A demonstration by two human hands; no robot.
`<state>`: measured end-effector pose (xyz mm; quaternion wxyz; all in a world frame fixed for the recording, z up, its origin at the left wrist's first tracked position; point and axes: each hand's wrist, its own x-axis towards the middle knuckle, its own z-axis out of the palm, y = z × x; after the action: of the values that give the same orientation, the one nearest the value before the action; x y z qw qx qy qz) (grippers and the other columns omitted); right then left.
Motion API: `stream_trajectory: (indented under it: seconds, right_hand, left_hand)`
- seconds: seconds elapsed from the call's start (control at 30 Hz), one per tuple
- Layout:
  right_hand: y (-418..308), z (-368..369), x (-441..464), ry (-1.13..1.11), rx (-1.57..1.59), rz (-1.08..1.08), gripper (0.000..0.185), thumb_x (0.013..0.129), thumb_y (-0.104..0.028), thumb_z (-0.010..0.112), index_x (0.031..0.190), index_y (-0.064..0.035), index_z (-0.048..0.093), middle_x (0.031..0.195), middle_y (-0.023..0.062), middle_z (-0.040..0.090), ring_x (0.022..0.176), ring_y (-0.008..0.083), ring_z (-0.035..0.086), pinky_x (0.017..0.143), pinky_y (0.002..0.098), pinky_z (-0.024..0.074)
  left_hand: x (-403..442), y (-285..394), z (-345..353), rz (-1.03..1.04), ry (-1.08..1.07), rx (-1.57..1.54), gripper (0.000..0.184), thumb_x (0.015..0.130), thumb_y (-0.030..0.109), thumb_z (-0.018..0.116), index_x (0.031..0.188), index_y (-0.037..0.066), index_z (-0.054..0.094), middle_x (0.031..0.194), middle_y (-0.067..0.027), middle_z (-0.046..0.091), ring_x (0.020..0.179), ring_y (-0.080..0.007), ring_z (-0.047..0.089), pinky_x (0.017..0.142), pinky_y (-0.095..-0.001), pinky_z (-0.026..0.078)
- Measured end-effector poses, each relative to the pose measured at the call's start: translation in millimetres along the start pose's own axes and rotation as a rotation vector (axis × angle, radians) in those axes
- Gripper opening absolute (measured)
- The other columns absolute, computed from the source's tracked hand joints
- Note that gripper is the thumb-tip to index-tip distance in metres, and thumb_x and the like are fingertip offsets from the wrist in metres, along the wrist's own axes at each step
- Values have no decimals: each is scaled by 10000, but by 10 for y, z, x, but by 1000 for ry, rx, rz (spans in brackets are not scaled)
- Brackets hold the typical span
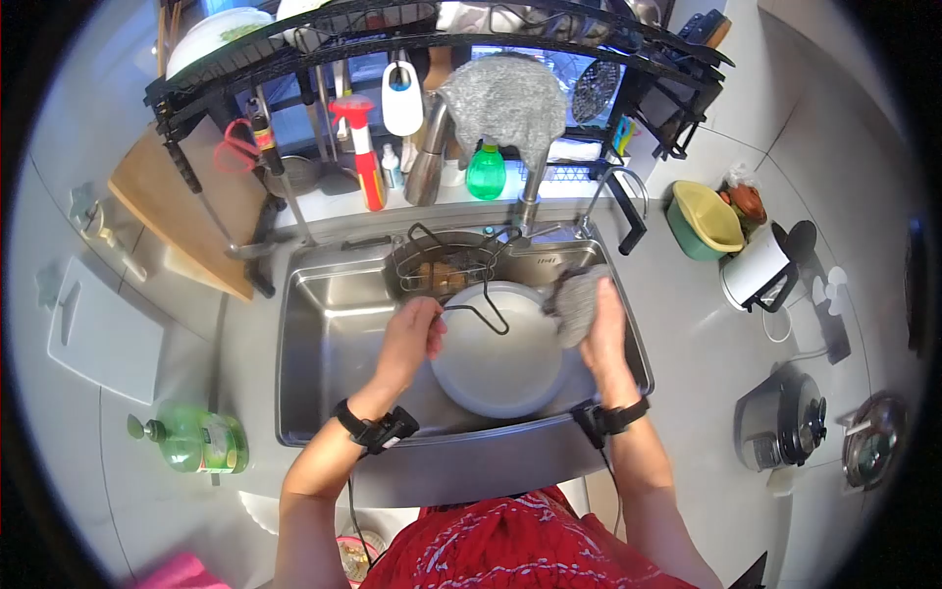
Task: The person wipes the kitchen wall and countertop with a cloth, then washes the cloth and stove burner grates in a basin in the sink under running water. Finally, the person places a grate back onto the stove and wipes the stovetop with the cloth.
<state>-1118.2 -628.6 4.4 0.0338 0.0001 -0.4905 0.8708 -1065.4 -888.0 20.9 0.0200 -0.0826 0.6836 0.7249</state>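
Note:
My left hand (417, 331) is closed on one end of a bent black wire frame (494, 322) over the sink. Whether this wire joins the rack behind it I cannot tell. In my right hand (606, 329) is a grey scrubbing cloth (577, 306), held up to the right of the wire. Below both hands a round pale basin (500, 378) stands in the steel sink (339, 393). A wire basket (446, 263) with brownish items inside sits at the sink's back wall.
Behind the sink stand a red spray bottle (367, 157), a green bottle (486, 174) and the faucet (530, 201), under a black dish rack (392, 44). A cutting board (196, 196) and green soap bottle (201, 439) are left; a kettle (756, 270) and tubs (702, 221) right.

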Motion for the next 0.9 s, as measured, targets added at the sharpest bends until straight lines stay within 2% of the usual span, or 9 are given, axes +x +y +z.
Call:
stream_trajectory:
  seconds: [0.1, 0.23, 0.33, 0.47, 0.57, 0.67, 0.77, 0.8, 0.9]
  right_hand:
    - [547, 211, -257, -92, -929, -107, 457, 910, -367, 430, 1155, 16, 480, 1112, 209, 560, 1040, 332, 538, 880, 373, 410]
    - [517, 308, -389, -77, -881, 138, 422, 883, -336, 502, 1076, 40, 513, 1018, 273, 535, 973, 310, 560, 817, 370, 405]
    - [644, 34, -339, -78, -776, 31, 409, 889, -345, 499, 1007, 43, 547, 1012, 226, 564, 909, 284, 567, 802, 349, 424]
    - [390, 12, -218, 235, 208, 40, 369, 943, -317, 397, 1081, 5, 512, 1032, 102, 574, 885, 204, 577, 808, 333, 467]
    - [194, 46, -321, 149, 395, 84, 380, 952, -308, 358, 1122, 6, 488, 1028, 110, 576, 907, 224, 582, 814, 366, 479]
    - [603, 319, -629, 71, 74, 160, 412, 947, -338, 350, 1142, 6, 467, 1074, 129, 555, 1021, 225, 531, 865, 329, 410]
    - [611, 909, -844, 161, -184, -13, 375, 944, -276, 365, 1159, 17, 456, 1103, 155, 528, 1020, 233, 503, 892, 318, 386]
    - [681, 814, -758, 123, -215, 26, 398, 933, -287, 376, 1153, 36, 452, 1100, 195, 528, 1031, 274, 499, 889, 338, 377]
    - [575, 788, -740, 124, -123, 39, 412, 921, -292, 394, 1141, 53, 450, 1084, 238, 531, 1013, 317, 501, 878, 352, 371]
  left_hand:
    - [-42, -49, 332, 14, -55, -109, 213, 918, 211, 426, 891, 27, 529, 705, -52, 553, 495, -100, 494, 418, -227, 392]
    - [-89, -119, 494, -36, -115, -133, 212, 914, 204, 430, 895, 13, 521, 744, -76, 568, 515, -116, 521, 425, -238, 415]
    - [-149, -61, 469, -51, -136, -123, 232, 927, 221, 418, 918, 12, 518, 780, -92, 585, 559, -130, 556, 487, -244, 461]
    - [-133, -1, 442, -14, -28, -268, 243, 939, 230, 405, 924, 12, 512, 859, -104, 610, 674, -152, 592, 632, -260, 495]
    - [-83, -61, 460, 100, 27, -303, 260, 946, 223, 392, 979, -1, 518, 953, -118, 606, 827, -162, 589, 760, -270, 478]
    - [-78, -257, 662, 298, -45, -183, 319, 951, 230, 373, 1153, 4, 473, 1080, -112, 585, 1015, -158, 515, 899, -271, 383]
    - [-255, -335, 1023, 172, 66, -191, 387, 952, 210, 384, 1307, 55, 379, 1178, -80, 506, 1024, -159, 504, 886, -284, 397]
    - [-177, -364, 986, 272, 9, -137, 490, 949, 231, 357, 1361, -7, 240, 1359, -119, 341, 1202, -199, 375, 1007, -299, 279]
    - [-261, -222, 1035, 192, -42, -152, 480, 956, 241, 353, 1389, 81, 222, 1339, -78, 349, 1162, -168, 400, 967, -297, 323]
